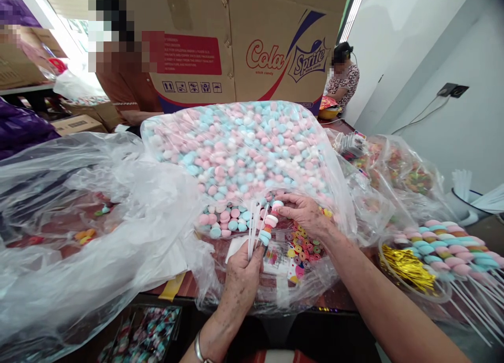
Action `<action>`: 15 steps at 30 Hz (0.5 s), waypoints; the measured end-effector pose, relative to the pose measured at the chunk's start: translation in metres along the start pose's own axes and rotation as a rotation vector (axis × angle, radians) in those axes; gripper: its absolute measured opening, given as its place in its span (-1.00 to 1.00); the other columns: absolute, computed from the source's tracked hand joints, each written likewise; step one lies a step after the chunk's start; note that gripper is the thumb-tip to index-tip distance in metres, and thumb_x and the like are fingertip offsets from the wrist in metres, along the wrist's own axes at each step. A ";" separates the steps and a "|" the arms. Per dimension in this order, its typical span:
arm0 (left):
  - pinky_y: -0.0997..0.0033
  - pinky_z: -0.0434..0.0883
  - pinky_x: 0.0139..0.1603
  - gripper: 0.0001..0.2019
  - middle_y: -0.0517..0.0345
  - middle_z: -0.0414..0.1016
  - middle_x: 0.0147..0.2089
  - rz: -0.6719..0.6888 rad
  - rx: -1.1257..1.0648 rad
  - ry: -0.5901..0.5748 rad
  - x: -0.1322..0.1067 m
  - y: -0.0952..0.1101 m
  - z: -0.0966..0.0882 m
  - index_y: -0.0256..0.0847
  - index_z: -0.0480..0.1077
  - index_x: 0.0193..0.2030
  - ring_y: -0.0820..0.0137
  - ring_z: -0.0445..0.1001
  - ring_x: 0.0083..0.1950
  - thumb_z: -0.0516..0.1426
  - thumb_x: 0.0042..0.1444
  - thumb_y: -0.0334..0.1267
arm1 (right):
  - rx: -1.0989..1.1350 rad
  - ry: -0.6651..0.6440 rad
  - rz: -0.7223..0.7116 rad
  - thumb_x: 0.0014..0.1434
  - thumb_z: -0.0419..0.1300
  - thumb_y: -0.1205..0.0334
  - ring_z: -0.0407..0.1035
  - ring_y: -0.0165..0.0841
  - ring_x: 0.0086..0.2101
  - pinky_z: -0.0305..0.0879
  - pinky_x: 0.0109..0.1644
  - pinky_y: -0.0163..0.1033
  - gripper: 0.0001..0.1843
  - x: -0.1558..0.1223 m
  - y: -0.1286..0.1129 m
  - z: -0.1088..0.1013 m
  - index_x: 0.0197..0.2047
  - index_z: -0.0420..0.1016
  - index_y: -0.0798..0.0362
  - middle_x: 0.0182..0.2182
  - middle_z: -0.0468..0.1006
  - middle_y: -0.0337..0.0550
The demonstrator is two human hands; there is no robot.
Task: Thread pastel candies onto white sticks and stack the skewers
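My left hand (243,274) is closed round a bunch of thin white sticks (254,224) that point upward. One stick in that grip carries a candy skewer (268,228) of blue, pink and white marshmallows with orange-red gummy pieces between them. At its upper end, my right hand (303,212) pinches a blue, pink and white marshmallow (277,204) between thumb and fingers. Right behind the hands, loose marshmallows (232,216) spill from a large clear bag of marshmallows (244,142). Ring-shaped gummies (305,245) lie on the plastic just below my right hand.
Finished marshmallow skewers (452,242) are piled at the right beside a tub of gold twist ties (407,268). Crumpled clear plastic (129,211) covers the left side. A large cardboard box (197,11) stands behind the bag. Co-workers sit beyond it. A box of wrapped candy (145,331) is below the table edge.
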State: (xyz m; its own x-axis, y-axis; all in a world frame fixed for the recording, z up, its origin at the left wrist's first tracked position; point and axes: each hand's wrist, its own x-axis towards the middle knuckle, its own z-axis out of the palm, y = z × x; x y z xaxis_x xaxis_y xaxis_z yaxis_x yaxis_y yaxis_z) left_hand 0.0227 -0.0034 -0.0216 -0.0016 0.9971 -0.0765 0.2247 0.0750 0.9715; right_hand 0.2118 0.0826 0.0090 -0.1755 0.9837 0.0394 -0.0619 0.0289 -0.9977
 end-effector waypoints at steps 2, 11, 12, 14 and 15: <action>0.44 0.13 -0.44 -0.74 0.32 0.22 -0.60 -0.002 0.004 -0.001 0.000 0.000 0.000 -0.16 0.33 -0.47 0.42 0.19 -0.51 0.09 0.18 -0.10 | -0.045 0.048 -0.044 -0.01 0.41 0.10 0.52 -0.21 -0.06 0.47 0.02 -0.08 -0.71 0.000 0.000 0.001 -0.17 0.68 -0.10 -0.02 0.63 -0.18; 0.43 0.13 -0.44 -0.73 0.31 0.24 -0.59 0.003 0.015 0.009 0.000 -0.002 0.000 -0.16 0.33 -0.49 0.41 0.20 -0.51 0.09 0.19 -0.10 | -0.037 0.128 0.003 -0.05 0.42 0.12 0.55 -0.24 -0.22 0.50 -0.10 -0.11 -0.69 0.000 0.007 0.001 -0.17 0.68 -0.08 -0.17 0.67 -0.19; 0.43 0.13 -0.44 -0.73 0.31 0.24 -0.59 0.000 0.017 0.009 0.000 -0.001 0.000 -0.16 0.33 -0.48 0.41 0.20 -0.51 0.09 0.19 -0.10 | -0.043 0.116 -0.004 -0.04 0.42 0.11 0.56 -0.24 -0.22 0.50 -0.09 -0.11 -0.69 -0.001 0.006 0.002 -0.16 0.68 -0.10 -0.15 0.67 -0.19; 0.43 0.13 -0.44 -0.73 0.31 0.24 -0.60 -0.005 0.024 0.010 0.000 0.000 0.000 -0.16 0.33 -0.48 0.41 0.20 -0.52 0.09 0.19 -0.10 | -0.054 0.096 -0.017 -0.02 0.42 0.10 0.56 -0.23 -0.19 0.50 -0.06 -0.09 -0.68 -0.003 0.004 0.002 -0.14 0.68 -0.11 -0.12 0.67 -0.19; 0.43 0.13 -0.45 -0.74 0.31 0.24 -0.60 -0.008 0.027 0.010 0.000 0.000 0.000 -0.16 0.33 -0.48 0.41 0.20 -0.52 0.09 0.19 -0.10 | -0.067 0.087 -0.036 -0.01 0.42 0.08 0.55 -0.22 -0.15 0.49 -0.02 -0.08 -0.69 -0.004 0.003 0.002 -0.14 0.68 -0.12 -0.09 0.67 -0.19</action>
State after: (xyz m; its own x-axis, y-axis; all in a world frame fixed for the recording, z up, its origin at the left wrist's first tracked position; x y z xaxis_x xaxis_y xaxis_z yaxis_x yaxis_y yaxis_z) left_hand 0.0229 -0.0030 -0.0218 -0.0133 0.9966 -0.0815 0.2506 0.0823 0.9646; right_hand 0.2107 0.0789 0.0062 -0.0880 0.9935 0.0727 -0.0005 0.0729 -0.9973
